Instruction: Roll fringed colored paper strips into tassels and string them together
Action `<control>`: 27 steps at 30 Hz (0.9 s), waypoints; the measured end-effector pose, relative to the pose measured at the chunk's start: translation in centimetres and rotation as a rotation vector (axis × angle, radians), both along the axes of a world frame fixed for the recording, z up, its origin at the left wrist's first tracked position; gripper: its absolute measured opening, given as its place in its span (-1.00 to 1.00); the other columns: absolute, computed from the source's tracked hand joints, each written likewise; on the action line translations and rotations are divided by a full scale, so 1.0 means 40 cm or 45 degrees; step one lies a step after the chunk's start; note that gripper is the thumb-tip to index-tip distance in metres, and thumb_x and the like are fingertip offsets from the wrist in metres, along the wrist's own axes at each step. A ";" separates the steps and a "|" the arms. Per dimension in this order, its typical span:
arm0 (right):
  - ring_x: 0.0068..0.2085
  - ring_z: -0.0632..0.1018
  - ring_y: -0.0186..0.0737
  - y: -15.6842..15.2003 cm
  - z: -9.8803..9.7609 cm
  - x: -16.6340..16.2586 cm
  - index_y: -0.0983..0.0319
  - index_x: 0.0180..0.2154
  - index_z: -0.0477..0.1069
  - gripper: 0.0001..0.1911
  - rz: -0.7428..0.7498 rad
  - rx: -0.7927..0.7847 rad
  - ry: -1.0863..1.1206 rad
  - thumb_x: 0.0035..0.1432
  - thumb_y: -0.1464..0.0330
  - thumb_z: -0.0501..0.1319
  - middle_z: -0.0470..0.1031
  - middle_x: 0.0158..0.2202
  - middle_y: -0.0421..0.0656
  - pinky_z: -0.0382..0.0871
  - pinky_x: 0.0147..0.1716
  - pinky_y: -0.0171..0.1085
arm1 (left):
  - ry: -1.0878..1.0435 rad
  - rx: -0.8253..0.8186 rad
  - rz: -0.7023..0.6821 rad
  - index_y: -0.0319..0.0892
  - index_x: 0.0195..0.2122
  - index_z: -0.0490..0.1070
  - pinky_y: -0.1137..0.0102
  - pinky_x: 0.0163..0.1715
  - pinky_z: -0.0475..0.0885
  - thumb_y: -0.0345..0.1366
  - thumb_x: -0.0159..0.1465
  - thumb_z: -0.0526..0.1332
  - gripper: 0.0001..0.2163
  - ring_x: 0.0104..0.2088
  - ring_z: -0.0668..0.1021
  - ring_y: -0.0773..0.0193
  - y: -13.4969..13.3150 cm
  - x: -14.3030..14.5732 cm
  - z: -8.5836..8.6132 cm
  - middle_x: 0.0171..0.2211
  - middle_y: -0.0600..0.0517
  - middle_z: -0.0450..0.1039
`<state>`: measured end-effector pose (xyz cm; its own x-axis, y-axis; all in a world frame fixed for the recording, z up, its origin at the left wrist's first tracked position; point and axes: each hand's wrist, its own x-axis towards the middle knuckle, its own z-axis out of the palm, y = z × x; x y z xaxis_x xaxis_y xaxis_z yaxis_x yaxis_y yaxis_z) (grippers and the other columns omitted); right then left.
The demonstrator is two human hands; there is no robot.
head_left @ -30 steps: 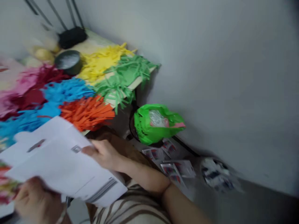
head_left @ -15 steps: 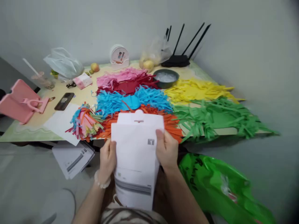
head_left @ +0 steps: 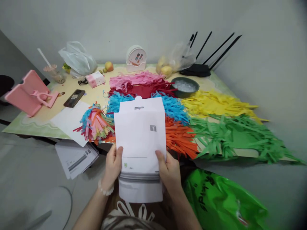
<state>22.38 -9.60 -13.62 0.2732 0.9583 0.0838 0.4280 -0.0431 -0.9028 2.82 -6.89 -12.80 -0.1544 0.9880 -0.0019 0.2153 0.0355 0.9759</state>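
Between my two hands is a white cardboard package (head_left: 137, 134) with a hanging tab on top, a grey "1" square and grey stripes low down. My left hand (head_left: 114, 164) grips its left edge, thumb on the front. At the right edge, my right hand (head_left: 169, 167) pinches it the same way. Behind the package lie fringed crepe-paper bundles on the table: orange (head_left: 179, 137), blue (head_left: 175, 108), dark red (head_left: 144, 91) and pink (head_left: 139, 80). The package hides part of the orange and blue ones. A mixed-colour tassel bundle (head_left: 96, 124) sits to the left.
Yellow fringe (head_left: 218, 103) and green fringe (head_left: 240, 137) lie right, the green hanging over the edge. Behind stand a bowl (head_left: 184, 88) and a black router (head_left: 198, 70). Left are a phone (head_left: 74, 98) and pink stand (head_left: 30, 94). A green bag (head_left: 223, 201) is below right.
The white package has risen in view and tilted, and both hands now hold it lower along its sides. The camera view has shifted a little, moving the table's things to the right.
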 end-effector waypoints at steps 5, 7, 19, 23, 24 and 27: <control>-0.39 0.57 -0.15 -0.015 -0.021 -0.008 0.26 -0.23 0.44 -0.65 0.055 -0.050 0.171 0.27 0.11 0.09 0.58 -0.41 -0.11 0.43 -0.42 -0.30 | 0.121 0.111 0.123 -0.21 -0.18 0.45 0.43 -0.24 0.37 -0.09 0.38 0.09 -0.70 -0.29 0.50 0.23 -0.012 -0.005 -0.024 -0.28 -0.01 0.53; -0.33 0.59 -0.13 -0.043 -0.033 -0.019 0.25 -0.21 0.43 -0.68 0.090 -0.096 0.171 0.27 0.13 0.11 0.60 -0.36 -0.10 0.45 -0.36 -0.29 | 0.190 0.153 0.187 -0.21 -0.22 0.45 0.44 -0.27 0.36 -0.09 0.37 0.10 -0.71 -0.33 0.48 0.25 -0.005 -0.014 -0.027 -0.33 0.01 0.52; -0.10 0.61 -0.13 0.023 -0.014 0.045 0.20 0.18 0.13 -0.38 -0.140 0.211 0.505 0.15 0.24 0.27 0.53 -0.03 0.03 0.51 -0.16 -0.18 | 0.025 -0.159 -0.336 -0.20 -0.10 0.52 0.31 -0.16 0.47 -0.09 0.28 0.22 -0.69 -0.17 0.57 0.09 -0.081 -0.029 -0.016 -0.17 -0.09 0.59; -0.25 0.62 -0.16 0.028 0.007 0.004 0.24 0.07 0.24 -0.61 -0.180 0.172 0.446 0.26 0.23 0.16 0.58 -0.23 -0.04 0.50 -0.26 -0.22 | -0.036 -0.062 -0.097 -0.19 0.06 0.43 0.27 -0.02 0.44 -0.11 0.31 0.20 -0.64 -0.04 0.56 0.07 -0.066 0.008 -0.006 -0.02 -0.12 0.54; -0.26 0.62 -0.17 0.023 0.009 -0.004 0.23 0.05 0.25 -0.62 -0.179 0.179 0.447 0.25 0.24 0.17 0.58 -0.23 -0.04 0.49 -0.28 -0.23 | -0.039 -0.003 -0.045 -0.17 0.09 0.39 0.28 0.02 0.42 -0.11 0.33 0.18 -0.63 0.00 0.54 0.09 -0.056 0.015 0.000 0.02 -0.12 0.52; -0.27 0.61 -0.21 0.014 0.012 -0.017 0.20 -0.05 0.24 -0.67 -0.254 0.281 0.481 0.18 0.27 0.24 0.54 -0.24 -0.10 0.47 -0.32 -0.28 | 0.003 0.122 -0.062 -0.16 0.14 0.34 0.29 0.10 0.37 -0.12 0.36 0.14 -0.62 0.08 0.49 0.10 -0.032 0.033 0.019 0.07 -0.12 0.46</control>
